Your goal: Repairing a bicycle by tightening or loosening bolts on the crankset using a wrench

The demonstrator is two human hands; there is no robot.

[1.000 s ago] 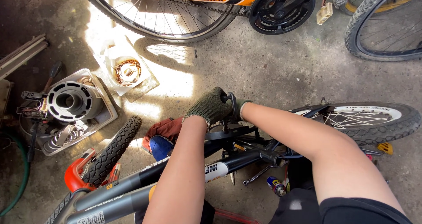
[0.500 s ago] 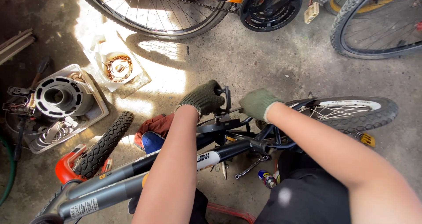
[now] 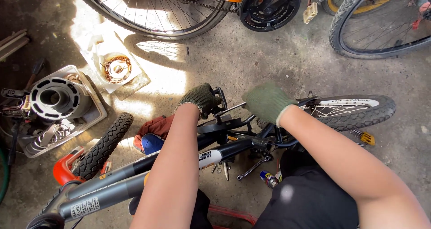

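A small bicycle (image 3: 134, 175) lies on the concrete floor under me, its rear wheel (image 3: 354, 110) to the right and front tyre (image 3: 101, 146) to the left. My left hand (image 3: 200, 98), in a dark green glove, grips the black pedal and crank (image 3: 220, 98). My right hand (image 3: 267, 101), in a lighter green glove, is closed over a part just right of the pedal, near the rear wheel; what it holds is hidden.
Wrenches (image 3: 251, 168) and a small spray can (image 3: 269, 179) lie under the frame. A red rag (image 3: 155, 128) sits by the front tyre. A tray with an engine cylinder (image 3: 56, 101) stands left. An orange bicycle (image 3: 188, 0) and another wheel (image 3: 377, 26) stand behind.
The view has shifted left and nearer. My right hand has come out from behind my left and now sits to the right of the pedal; my left hand stays on the pedal.
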